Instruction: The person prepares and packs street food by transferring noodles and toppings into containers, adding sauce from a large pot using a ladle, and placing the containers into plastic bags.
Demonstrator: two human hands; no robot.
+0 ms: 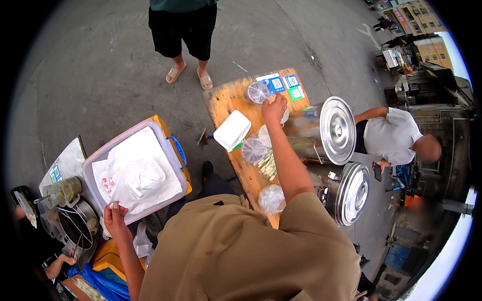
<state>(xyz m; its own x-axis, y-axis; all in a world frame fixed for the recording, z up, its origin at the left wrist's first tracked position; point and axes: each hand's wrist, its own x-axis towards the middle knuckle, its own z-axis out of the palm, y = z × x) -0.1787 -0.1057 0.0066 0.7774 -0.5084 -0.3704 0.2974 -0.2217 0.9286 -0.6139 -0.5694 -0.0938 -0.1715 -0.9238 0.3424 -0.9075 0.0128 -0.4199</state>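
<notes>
Around the middle of the view, at about 8 o'clock, a metal pot (86, 216) stands beside clear tubs (63, 190), with a co-worker's hand (66, 259) just below it. Next to the right, the left hand (115, 216) has its thumb and fingertips drawn together on the edge of a thin white bag (125, 181). That bag lies about a white box (144, 176) on the white lining of a pale lavender bin (161, 131), between 8 and 9 o'clock. At 11 o'clock stands a person in black shorts (182, 27). Farther right, a wooden table (223, 103) bears a white lidded container (233, 129) near the centre and, below it, a clear-lidded cup (254, 151) beside a bundle of thin sticks (267, 168). Another clear cup (258, 92) sits between 12 and 1 o'clock; the right hand (274, 108) is at its right side, fingers partly bent, though I cannot tell whether they grip it. Blue and green cards (295, 89) lie just beyond. Two lidded steel pots (337, 131) stand around 3 o'clock, and a person in a white shirt (394, 135) is beyond them.
</notes>
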